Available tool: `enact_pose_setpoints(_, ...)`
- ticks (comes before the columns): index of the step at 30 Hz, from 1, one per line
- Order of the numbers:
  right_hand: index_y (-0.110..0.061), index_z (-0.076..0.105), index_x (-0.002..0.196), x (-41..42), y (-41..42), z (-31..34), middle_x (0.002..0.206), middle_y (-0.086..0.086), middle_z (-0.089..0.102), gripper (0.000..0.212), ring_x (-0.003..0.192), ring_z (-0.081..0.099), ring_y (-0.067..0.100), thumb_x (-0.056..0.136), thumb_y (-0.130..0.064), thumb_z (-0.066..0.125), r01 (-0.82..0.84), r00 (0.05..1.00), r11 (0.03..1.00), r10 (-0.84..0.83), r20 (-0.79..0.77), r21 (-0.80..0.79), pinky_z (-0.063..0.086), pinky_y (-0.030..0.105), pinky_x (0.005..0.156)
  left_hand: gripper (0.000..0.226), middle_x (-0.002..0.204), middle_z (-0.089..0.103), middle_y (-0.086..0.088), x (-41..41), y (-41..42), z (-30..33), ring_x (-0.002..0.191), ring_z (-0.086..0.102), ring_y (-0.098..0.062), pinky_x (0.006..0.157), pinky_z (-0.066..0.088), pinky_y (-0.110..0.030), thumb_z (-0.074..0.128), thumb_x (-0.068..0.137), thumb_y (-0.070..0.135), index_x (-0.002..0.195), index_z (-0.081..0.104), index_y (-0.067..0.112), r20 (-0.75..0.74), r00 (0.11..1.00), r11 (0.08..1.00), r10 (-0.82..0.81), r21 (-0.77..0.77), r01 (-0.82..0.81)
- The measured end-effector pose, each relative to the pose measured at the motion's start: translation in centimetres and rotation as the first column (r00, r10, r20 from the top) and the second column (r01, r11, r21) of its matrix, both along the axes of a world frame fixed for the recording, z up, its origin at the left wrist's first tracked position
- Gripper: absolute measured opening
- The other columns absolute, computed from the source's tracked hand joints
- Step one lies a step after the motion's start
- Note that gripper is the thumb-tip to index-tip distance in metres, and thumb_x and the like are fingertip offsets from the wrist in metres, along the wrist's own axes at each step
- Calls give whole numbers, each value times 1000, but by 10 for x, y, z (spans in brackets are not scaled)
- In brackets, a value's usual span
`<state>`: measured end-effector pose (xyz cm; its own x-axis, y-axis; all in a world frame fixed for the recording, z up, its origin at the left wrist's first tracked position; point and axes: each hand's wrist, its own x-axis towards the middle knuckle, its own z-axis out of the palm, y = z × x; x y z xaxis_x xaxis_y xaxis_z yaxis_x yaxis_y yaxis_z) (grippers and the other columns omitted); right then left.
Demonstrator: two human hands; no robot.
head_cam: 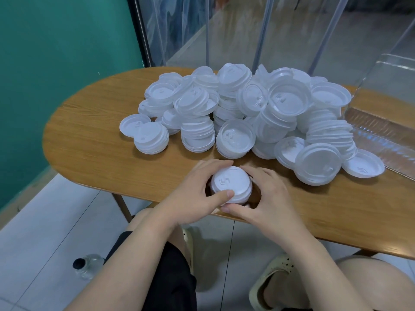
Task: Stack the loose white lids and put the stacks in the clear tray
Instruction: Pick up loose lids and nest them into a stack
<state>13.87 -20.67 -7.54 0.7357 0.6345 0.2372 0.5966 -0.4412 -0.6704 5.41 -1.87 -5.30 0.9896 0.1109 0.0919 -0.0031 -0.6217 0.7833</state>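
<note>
A small stack of white lids (231, 182) stands on the wooden table (89, 149) near its front edge. My left hand (195, 194) curls round the stack's left side, thumb on its front rim. My right hand (267, 198) curls round its right side, thumb at the front. Behind them a large heap of loose white lids (242, 113) covers the middle of the table, some in short leaning stacks. The clear tray (379, 122) lies at the right edge, partly out of view.
A teal wall (56, 63) rises at the left, with clear plastic curtain strips (224, 30) behind the table. On the tiled floor at the lower left stands a glass bottle (88, 265). My knees and sandals show below the table edge.
</note>
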Motion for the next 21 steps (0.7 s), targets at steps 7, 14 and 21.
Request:
enact_pose_setpoints(7,-44,56,128,-2,1,3,116,-31,57,66,120,47,1,71,-73,72,-7,1000,1000,7,0,3,43,34,101,62,143,52,17,-4,4,0,136,38,6,107,22,0,73,95,29,152,48,31,-62,998,999,15,-50,-18)
enact_pose_setpoints(14,-40,54,126,-4,4,0,115,-27,55,64,115,49,3,73,-72,69,17,998,1000,-15,60,-25,43,32,98,28,107,69,11,-11,14,0,99,59,-3,87,41,-13,60,94,21,117,74,26,231,924,952,305,-91,-291)
enact_pose_setpoints(21,-32,57,136,-6,13,-1,122,-18,61,72,120,49,9,75,-67,73,47,998,998,-44,47,-52,41,37,103,34,121,56,-2,-3,68,-7,112,47,-26,99,37,-32,69,90,25,122,61,16,383,512,547,769,19,-837)
